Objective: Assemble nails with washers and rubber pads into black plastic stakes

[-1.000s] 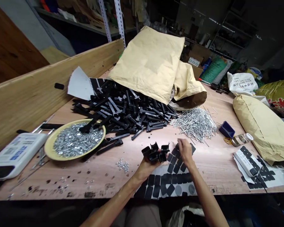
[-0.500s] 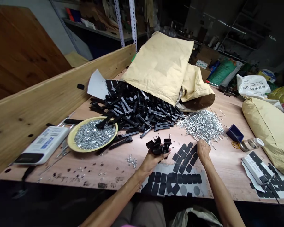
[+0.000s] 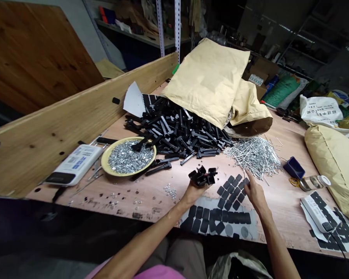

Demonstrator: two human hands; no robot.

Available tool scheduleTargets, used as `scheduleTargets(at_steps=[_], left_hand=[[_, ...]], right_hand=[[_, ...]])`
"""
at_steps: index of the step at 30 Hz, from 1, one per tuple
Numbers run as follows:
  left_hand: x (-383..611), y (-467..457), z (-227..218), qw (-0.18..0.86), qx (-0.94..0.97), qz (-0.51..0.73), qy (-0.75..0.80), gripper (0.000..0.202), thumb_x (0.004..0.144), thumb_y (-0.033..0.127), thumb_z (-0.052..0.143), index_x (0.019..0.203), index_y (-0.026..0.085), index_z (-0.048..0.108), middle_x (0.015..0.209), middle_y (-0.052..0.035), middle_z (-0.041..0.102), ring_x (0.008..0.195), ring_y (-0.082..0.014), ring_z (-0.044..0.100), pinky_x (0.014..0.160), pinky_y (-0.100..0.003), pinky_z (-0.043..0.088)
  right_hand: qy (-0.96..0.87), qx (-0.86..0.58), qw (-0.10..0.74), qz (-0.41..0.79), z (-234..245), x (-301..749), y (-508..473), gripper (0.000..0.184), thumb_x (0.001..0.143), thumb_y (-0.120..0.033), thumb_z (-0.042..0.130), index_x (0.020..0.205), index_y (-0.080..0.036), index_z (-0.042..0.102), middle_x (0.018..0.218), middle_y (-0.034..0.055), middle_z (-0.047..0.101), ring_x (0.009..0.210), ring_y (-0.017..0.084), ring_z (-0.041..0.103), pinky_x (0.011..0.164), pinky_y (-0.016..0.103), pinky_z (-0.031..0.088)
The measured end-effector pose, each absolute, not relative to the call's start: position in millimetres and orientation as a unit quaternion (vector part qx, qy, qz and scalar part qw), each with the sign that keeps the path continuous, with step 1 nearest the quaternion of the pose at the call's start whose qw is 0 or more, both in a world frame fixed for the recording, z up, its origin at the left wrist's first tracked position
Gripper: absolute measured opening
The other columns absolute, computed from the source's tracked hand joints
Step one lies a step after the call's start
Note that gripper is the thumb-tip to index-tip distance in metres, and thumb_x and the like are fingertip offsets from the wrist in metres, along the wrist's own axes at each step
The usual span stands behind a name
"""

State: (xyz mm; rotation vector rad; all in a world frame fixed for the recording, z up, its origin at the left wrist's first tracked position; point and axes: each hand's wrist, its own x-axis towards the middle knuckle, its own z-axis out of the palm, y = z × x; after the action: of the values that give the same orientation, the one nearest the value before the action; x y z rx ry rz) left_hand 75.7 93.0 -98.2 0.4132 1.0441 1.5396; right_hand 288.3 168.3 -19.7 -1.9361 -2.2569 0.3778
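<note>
My left hand (image 3: 195, 193) is closed around several black plastic parts (image 3: 202, 176) with curved, clip-like ends, held up over the table. A thin metal pin sticks up at their right side. My right hand (image 3: 255, 193) is closed at the near edge of a heap of silvery pins (image 3: 254, 155); a thin pin appears to stand up from its fingertips. Between the hands lie rows of black rounded pads (image 3: 233, 190), the nearer ones on a pale sheet (image 3: 251, 232). A large pile of long black plastic parts (image 3: 177, 131) lies beyond.
A yellow bowl (image 3: 104, 162) of small metal nuts stands left, beside a white power strip-like box (image 3: 78, 161). Loose nuts (image 3: 170, 191) lie nearer. Paper sacks (image 3: 206, 77) rest behind. A blue scoop (image 3: 294, 167) and clear jar (image 3: 310, 183) stand right. A wooden board (image 3: 84, 104) edges the left.
The view has shifted, so the table's things appear farther right. My right hand has drawn slightly back from the pin heap. My left hand still holds the black parts.
</note>
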Motion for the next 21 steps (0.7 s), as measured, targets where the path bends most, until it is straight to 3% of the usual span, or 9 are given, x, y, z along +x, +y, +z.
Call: scheduleTargets(at_steps=[4, 8, 11, 16, 21], left_hand=[[78, 96, -91, 0.612, 0.19, 0.626, 0.445, 0.04, 0.047, 0.016, 0.083, 0.084, 0.015, 0.068, 0.09, -0.0068, 0.073, 0.097, -0.0259, 0.065, 0.093, -0.044, 0.047], [81, 94, -81, 0.627, 0.198, 0.604, 0.451, 0.04, 0.045, 0.016, 0.084, 0.082, 0.016, 0.07, 0.089, -0.0059, 0.073, 0.095, -0.0255, 0.065, 0.088, -0.04, 0.05], [83, 94, -74, 0.631, 0.208, 0.585, 0.465, 0.038, 0.046, 0.019, 0.083, 0.081, 0.016, 0.069, 0.088, -0.0056, 0.073, 0.091, -0.0246, 0.065, 0.081, -0.036, 0.051], [84, 96, -71, 0.632, 0.22, 0.572, 0.474, 0.034, 0.047, 0.021, 0.083, 0.077, 0.014, 0.069, 0.079, -0.0041, 0.071, 0.083, -0.0221, 0.065, 0.076, -0.032, 0.051], [82, 95, -72, 0.63, 0.204, 0.585, 0.468, 0.036, 0.047, 0.027, 0.084, 0.077, 0.014, 0.068, 0.072, -0.0024, 0.07, 0.072, -0.0187, 0.064, 0.07, -0.031, 0.051]], right_hand=[[-0.665, -0.55, 0.377, 0.335, 11, 262, 142, 0.045, 0.081, -0.036, 0.055, 0.121, -0.02, 0.041, 0.063, -0.0038, 0.064, 0.053, 0.015, 0.061, 0.056, 0.028, 0.05], [-0.606, -0.486, 0.492, 0.392, 28, 228, 121, 0.03, 0.082, -0.039, 0.059, 0.099, -0.023, 0.04, 0.073, 0.0009, 0.071, 0.063, 0.016, 0.066, 0.062, 0.03, 0.053], [-0.63, -0.459, 0.501, 0.375, 20, 215, 116, 0.021, 0.084, -0.037, 0.057, 0.091, -0.022, 0.043, 0.074, 0.0023, 0.071, 0.072, 0.017, 0.068, 0.069, 0.033, 0.054], [-0.7, -0.449, 0.464, 0.305, -4, 211, 115, 0.013, 0.086, -0.031, 0.056, 0.093, -0.022, 0.05, 0.082, 0.0031, 0.07, 0.078, 0.018, 0.069, 0.072, 0.033, 0.054], [-0.785, -0.429, 0.397, 0.205, -9, 219, 131, 0.021, 0.089, -0.036, 0.049, 0.101, -0.022, 0.058, 0.105, 0.0077, 0.066, 0.103, 0.021, 0.06, 0.087, 0.038, 0.047]])
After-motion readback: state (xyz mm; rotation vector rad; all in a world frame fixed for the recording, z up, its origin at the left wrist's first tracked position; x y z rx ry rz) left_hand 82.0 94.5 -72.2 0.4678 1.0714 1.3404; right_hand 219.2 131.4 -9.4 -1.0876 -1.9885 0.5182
